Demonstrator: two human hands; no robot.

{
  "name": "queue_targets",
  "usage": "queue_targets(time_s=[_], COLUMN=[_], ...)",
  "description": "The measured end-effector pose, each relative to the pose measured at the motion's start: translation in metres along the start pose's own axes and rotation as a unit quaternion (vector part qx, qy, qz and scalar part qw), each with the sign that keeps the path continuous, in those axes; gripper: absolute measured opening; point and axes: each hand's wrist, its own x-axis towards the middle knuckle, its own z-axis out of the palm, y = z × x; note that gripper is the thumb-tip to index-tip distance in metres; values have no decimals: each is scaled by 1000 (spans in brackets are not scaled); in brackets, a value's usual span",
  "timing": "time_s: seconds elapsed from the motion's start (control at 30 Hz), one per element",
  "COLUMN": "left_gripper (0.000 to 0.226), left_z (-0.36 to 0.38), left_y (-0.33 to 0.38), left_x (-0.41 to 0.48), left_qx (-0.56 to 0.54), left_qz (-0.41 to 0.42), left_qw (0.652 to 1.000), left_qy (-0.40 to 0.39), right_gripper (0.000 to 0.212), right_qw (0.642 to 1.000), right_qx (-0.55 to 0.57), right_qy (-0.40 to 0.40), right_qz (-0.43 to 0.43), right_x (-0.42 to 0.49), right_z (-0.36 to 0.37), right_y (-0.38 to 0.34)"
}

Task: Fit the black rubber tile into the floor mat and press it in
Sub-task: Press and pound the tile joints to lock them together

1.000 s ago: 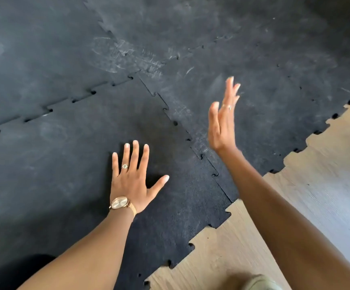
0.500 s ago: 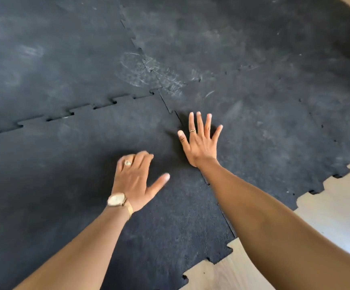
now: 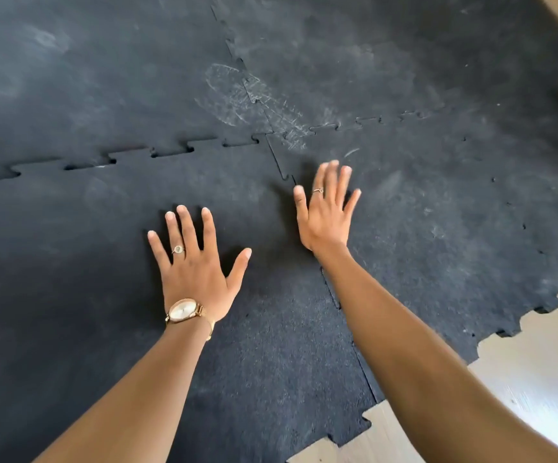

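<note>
We have shifted our view toward twelve o'clock and further over the mat since a second ago, when our right hand [image 3: 326, 212] was raised on edge above the joint. It came down on that joint half a second back; now it is blurred at the fingertips and casts a shadow beneath, so we judge it is between pats, though we cannot tell if it touches the rubber. Our left hand [image 3: 196, 262], which curled briefly, is spread flat again, palm down. Both grips are released: open, fingers splayed, holding nothing.

For the task, this means the fitting is done and we are working the pressing along the edges.

The black rubber tile [image 3: 137, 329] lies under our left hand, filling the view from six to nine o'clock. Its puzzle-tooth edge meets the floor mat [image 3: 438, 228] along a seam [image 3: 331, 289] running from five o'clock up to the four-way corner near twelve o'clock. That seam looks closed and thin. The other seam [image 3: 130, 155], running toward nine o'clock, shows dark gaps at several teeth, so we judge it is not fully seated and wants pressing next. The surface is matte, grainy and scuffed with pale dusty marks. Wooden floor [image 3: 538, 379] shows at four o'clock.
</note>
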Motion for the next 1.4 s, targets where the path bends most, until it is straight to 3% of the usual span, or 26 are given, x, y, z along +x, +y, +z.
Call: queue_targets(time_s=[0.1, 0.27, 0.3, 0.33, 0.37, 0.43, 0.5, 0.53, 0.67, 0.8, 0.9, 0.93, 1.03, 1.13, 1.23, 1.3, 1.4], left_gripper=[90, 89, 89, 89, 89, 89, 88, 88, 87, 87, 80, 78, 84, 91, 89, 88, 88], left_z=[-4, -6, -6, -7, -7, -6, -5, -5, -8, -14, -33, -36, -35, -22, -24, -22, -21], left_y=[2, 1, 1, 1, 3, 1, 1, 0, -1, 1, -33, -52, -103, -109, -110, -112, -112], left_x=[1, 0, 1, 1, 2, 2, 2, 1, 1, 6, 43, 56, 74, 71, 72, 73, 74], left_qx=[2, 1, 0, -4, -8, -10, -12, -11, -13, -18, 20, 31, 19, 20, 5, 0, -6], left_qz=[2, -5, -6, -5, -2, -5, -4, -1, -6, -4, 61, 53, -92, -124, -120, -122, -118], left_qw=[1000, 1000, 1000, 1000, 1000, 1000, 1000, 1000, 1000, 999, 998, 998, 995, 992, 993, 992, 993], left_qy=[-19, -18, -18, -18, -19, -22, -29, -29, -8, -49, -20, 1, 18, -3, -3, 13, 11], right_gripper=[68, 74, 73, 65, 56, 64, 64, 63, 67, 64, 60, 60, 59, 59, 61, 60, 57], right_qw=[995, 998, 999, 992, 955, 808, 706, 703, 789, 825, 837, 841, 851, 841, 836, 798, 719], right_qx=[-38, -20, 14, 124, 283, 551, 680, 690, 607, 563, 543, 537, 520, 533, 527, 580, 692], right_qy=[-88, -58, -41, 4, 60, 156, 174, 156, 29, 32, 59, 58, 69, 89, 86, 75, 46], right_qz=[17, -25, -33, -4, 62, 135, 93, 75, 89, 44, 29, 32, 34, 36, 126, 145, 34], right_x=[7, 14, 16, 23, 33, 57, 73, 72, 42, 45, 43, 42, 46, 47, 51, 64, 89], right_z=[14, 8, 3, -10, -30, -70, -92, -88, -5, 6, 5, 5, 13, 18, 11, -6, -52], right_y=[8, 7, 4, -4, -13, -33, -48, -55, -61, -57, -58, -59, -56, -55, -73, -98, -158])
